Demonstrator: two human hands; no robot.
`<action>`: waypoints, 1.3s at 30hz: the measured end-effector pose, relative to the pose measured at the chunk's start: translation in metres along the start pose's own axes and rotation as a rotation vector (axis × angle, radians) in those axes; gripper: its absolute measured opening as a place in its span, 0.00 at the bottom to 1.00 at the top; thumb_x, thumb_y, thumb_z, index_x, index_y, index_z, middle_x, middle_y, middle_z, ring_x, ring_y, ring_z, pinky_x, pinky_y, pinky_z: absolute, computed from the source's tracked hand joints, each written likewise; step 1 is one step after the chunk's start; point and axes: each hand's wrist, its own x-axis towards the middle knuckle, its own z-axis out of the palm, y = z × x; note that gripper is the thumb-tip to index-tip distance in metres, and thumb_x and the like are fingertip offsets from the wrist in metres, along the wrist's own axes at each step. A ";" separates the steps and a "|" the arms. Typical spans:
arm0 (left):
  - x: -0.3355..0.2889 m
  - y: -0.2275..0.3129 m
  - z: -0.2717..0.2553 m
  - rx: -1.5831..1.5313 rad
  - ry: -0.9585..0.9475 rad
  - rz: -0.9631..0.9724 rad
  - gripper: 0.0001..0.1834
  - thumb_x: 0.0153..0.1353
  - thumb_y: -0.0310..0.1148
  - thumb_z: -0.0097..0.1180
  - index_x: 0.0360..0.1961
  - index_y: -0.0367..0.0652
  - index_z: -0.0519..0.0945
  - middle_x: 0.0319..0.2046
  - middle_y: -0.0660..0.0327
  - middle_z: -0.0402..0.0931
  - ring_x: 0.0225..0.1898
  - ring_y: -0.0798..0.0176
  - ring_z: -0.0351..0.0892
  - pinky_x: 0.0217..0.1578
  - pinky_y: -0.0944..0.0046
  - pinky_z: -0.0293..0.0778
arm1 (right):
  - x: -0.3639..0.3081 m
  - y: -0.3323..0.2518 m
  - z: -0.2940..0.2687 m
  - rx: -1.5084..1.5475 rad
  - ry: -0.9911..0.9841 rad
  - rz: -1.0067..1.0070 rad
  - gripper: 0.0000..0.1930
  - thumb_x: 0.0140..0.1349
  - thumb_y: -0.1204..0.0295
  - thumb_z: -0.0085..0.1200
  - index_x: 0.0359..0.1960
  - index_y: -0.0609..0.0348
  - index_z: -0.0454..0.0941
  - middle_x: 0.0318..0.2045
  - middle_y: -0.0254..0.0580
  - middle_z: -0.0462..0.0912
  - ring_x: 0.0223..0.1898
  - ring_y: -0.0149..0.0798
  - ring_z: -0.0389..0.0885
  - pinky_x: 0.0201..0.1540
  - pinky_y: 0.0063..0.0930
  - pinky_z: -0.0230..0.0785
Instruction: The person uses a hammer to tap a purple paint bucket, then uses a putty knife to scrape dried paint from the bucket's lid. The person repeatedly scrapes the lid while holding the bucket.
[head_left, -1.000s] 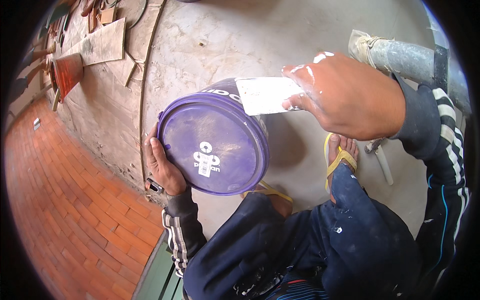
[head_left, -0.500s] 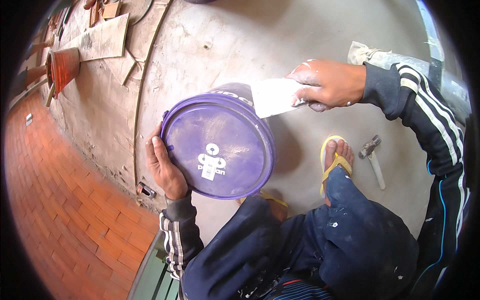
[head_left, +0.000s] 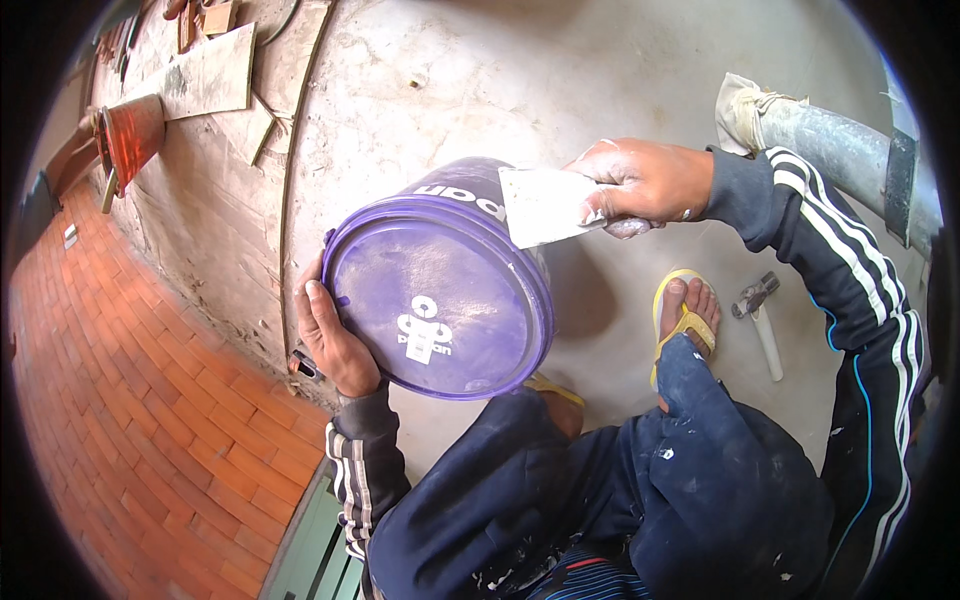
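Note:
A purple bucket (head_left: 485,180) with a purple lid (head_left: 450,260) leans over in front of me, its dusty lid tilted up toward me. My left hand (head_left: 340,345) grips the left edge of the bucket by the lid, thumb at the rim and fingers along the side. In my right hand (head_left: 645,185) is a scraper, its wide blade (head_left: 545,210) pale and whitish. The blade overlaps the bucket's far right side near the lid rim; whether it touches is hard to tell. Whitish residue coats my right fingers, which hide the scraper's handle.
A hammer (head_left: 764,330) lies right of my foot in a yellow flip-flop (head_left: 690,315). A grey pipe (head_left: 835,145) with a cloth-wrapped end is at the right. At the left are an orange bucket (head_left: 137,140), another person's limb (head_left: 72,165), a board (head_left: 215,75) and brick paving (head_left: 170,400).
My right hand and the scraper have shifted slightly nearer to me. The bucket is tipped a little differently, with more of its far side showing. My left hand keeps its grip.

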 end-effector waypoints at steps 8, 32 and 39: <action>0.000 0.009 0.013 0.014 -0.002 0.012 0.20 0.71 0.37 0.34 0.51 0.34 0.72 0.47 0.53 0.74 0.48 0.66 0.73 0.52 0.65 0.67 | -0.008 0.002 -0.003 -0.140 0.024 -0.074 0.12 0.62 0.68 0.47 0.37 0.67 0.72 0.15 0.37 0.70 0.14 0.30 0.66 0.19 0.25 0.60; -0.001 -0.002 -0.002 -0.095 -0.034 0.001 0.20 0.70 0.37 0.38 0.52 0.34 0.73 0.46 0.55 0.75 0.47 0.66 0.73 0.53 0.66 0.66 | -0.047 -0.094 0.051 -1.324 0.437 -0.015 0.22 0.60 0.63 0.53 0.48 0.71 0.72 0.33 0.55 0.79 0.35 0.52 0.75 0.41 0.39 0.67; -0.002 0.000 -0.002 -0.120 -0.024 -0.028 0.20 0.70 0.38 0.38 0.53 0.33 0.72 0.47 0.54 0.75 0.49 0.66 0.72 0.54 0.65 0.65 | -0.050 -0.093 0.047 -1.315 0.400 -0.042 0.23 0.61 0.61 0.52 0.48 0.71 0.71 0.33 0.55 0.79 0.36 0.52 0.75 0.41 0.39 0.67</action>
